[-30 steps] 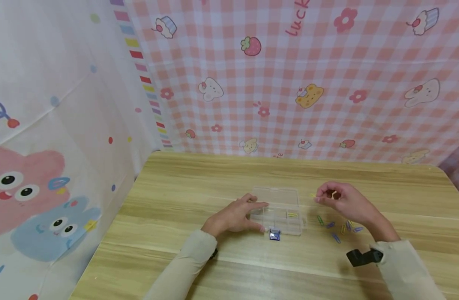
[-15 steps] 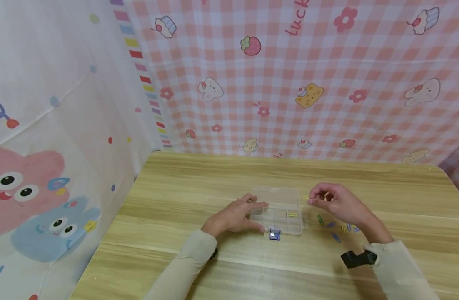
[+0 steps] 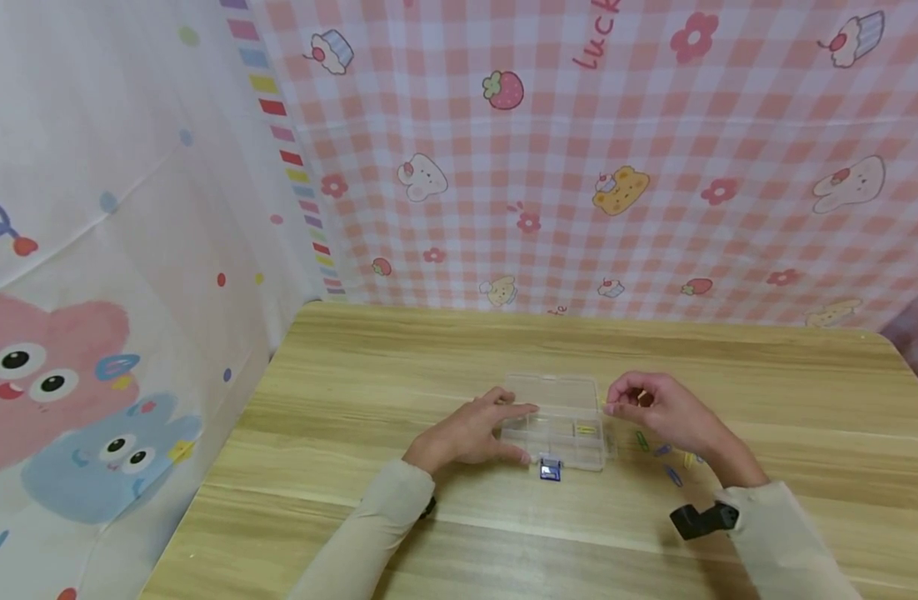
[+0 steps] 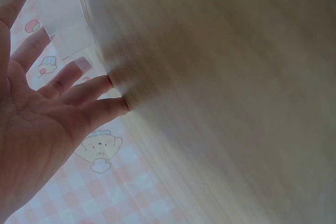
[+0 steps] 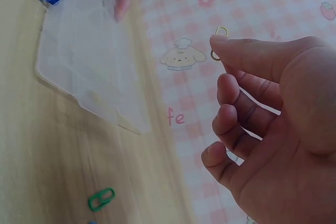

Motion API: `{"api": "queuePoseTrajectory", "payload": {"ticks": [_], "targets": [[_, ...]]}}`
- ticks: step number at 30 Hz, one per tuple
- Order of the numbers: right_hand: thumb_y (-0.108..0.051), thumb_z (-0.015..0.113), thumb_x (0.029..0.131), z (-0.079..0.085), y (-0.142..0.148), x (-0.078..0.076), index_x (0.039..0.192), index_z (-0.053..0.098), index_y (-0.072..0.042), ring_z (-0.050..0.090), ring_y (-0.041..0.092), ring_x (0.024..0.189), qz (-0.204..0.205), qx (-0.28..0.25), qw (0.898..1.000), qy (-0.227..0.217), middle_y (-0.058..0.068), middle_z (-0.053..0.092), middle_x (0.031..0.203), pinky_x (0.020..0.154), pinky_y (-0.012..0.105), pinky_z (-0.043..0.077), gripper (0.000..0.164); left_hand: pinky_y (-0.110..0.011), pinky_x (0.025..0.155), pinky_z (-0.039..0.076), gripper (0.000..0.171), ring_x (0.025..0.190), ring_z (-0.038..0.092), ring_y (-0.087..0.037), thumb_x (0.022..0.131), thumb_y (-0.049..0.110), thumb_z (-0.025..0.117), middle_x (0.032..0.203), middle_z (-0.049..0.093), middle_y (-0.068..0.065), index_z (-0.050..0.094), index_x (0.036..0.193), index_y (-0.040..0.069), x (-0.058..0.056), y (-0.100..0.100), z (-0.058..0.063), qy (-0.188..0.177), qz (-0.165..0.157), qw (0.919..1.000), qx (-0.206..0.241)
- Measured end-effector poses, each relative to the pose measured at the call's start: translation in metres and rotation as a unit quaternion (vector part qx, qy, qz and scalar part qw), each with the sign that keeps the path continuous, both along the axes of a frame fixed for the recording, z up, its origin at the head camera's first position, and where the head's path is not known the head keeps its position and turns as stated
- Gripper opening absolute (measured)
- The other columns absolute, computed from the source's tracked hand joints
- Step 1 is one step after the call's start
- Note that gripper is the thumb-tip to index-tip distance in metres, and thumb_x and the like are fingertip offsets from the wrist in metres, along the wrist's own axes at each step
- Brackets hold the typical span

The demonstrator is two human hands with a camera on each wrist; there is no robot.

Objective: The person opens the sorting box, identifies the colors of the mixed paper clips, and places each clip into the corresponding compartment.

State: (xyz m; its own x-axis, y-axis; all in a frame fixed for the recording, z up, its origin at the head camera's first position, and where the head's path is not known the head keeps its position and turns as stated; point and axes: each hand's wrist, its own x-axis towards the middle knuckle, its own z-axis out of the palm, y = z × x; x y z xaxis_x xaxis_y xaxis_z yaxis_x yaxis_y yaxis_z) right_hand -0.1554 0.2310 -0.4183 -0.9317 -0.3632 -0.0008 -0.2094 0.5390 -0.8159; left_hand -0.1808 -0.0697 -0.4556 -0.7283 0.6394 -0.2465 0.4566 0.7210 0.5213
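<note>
In the head view a clear plastic compartment box (image 3: 576, 454) lies on the table with its lid laid back. One compartment holds a yellow paper clip (image 3: 585, 430). My left hand (image 3: 470, 429) rests at the box's left side, thumb by the front edge and index finger reaching over it. Its fingers look nearly straight in the left wrist view, some fingertips touching the table. Between thumb and index finger, my right hand (image 5: 278, 93) pinches another yellow paper clip (image 5: 222, 31), above the table just right of the lid.
A blue latch (image 3: 551, 470) sits at the box's front edge. Right of the box lie a green paper clip (image 3: 642, 441), a blue one (image 3: 673, 476) and several others, partly hidden under my right wrist. A patterned cloth (image 3: 459, 167) hangs behind the table.
My right hand has moved left and slightly down toward the box, carrying the pinched yellow paper clip. My left hand and the box have stayed in place.
</note>
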Motion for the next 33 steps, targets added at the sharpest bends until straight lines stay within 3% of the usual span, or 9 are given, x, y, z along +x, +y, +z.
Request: {"api": "queuePoseTrajectory", "payload": {"ticks": [14, 33], "targets": [[-0.009, 0.065, 0.095, -0.016, -0.005, -0.002, 0.09, 0.066, -0.007, 0.049, 0.014, 0.076, 0.001, 0.002, 1.0, -0.016, 0.003, 0.058, 0.082, 0.067, 0.026, 0.042, 0.006, -0.046, 0.111, 0.04, 0.074, 0.134, 0.046, -0.028, 0.086, 0.054, 0.07, 0.156, 0.034, -0.006, 0.04, 0.151, 0.036, 0.0, 0.0, 0.002, 0.005, -0.005, 1.0, -0.003], [-0.007, 0.065, 0.095, -0.021, -0.009, -0.002, 0.091, 0.066, -0.004, 0.049, 0.015, 0.077, 0.002, -0.005, 1.0, -0.03, 0.003, 0.056, 0.083, 0.065, 0.025, 0.043, 0.005, -0.045, 0.111, 0.04, 0.073, 0.135, 0.045, -0.027, 0.087, 0.055, 0.069, 0.156, 0.034, -0.005, 0.04, 0.151, 0.037, 0.0, 0.0, 0.001, 0.006, -0.005, 1.0, -0.006]]}}
